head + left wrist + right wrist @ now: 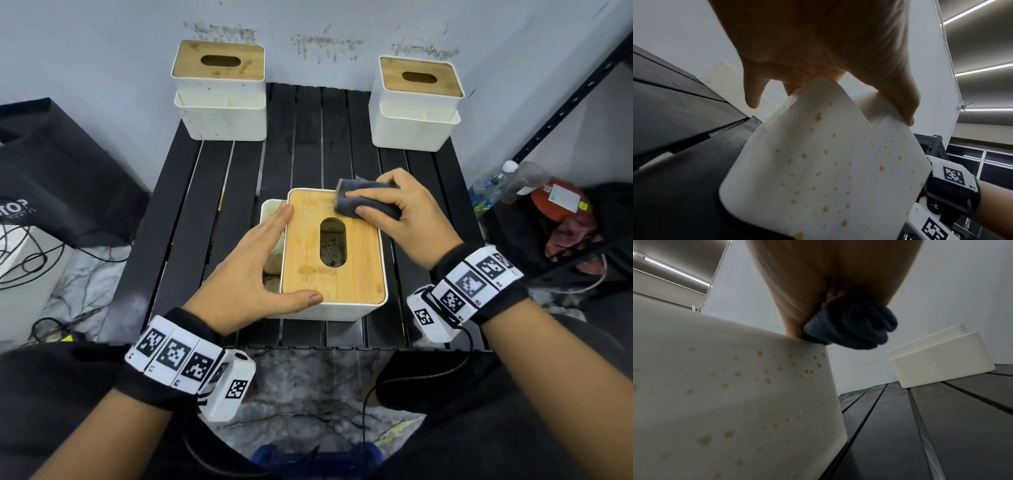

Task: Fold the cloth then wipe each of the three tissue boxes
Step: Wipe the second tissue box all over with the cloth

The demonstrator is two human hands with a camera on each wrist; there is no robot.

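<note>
Left hand (253, 270) flat, fingers straight; right hand (404, 219) curled, gripping.

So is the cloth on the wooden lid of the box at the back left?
No, the cloth is on the near box, under the right hand.

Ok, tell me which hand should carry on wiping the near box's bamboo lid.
Right. The right hand already grips the folded cloth on the lid's far corner, while the left hand lies flat, steadying the near tissue box.

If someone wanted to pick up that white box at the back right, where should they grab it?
Probably from above, grip spanning the back right tissue box across its two white side walls. The bamboo lid looks like a loose insert, and the front pocket's thin rim seems a weaker hold.
</note>
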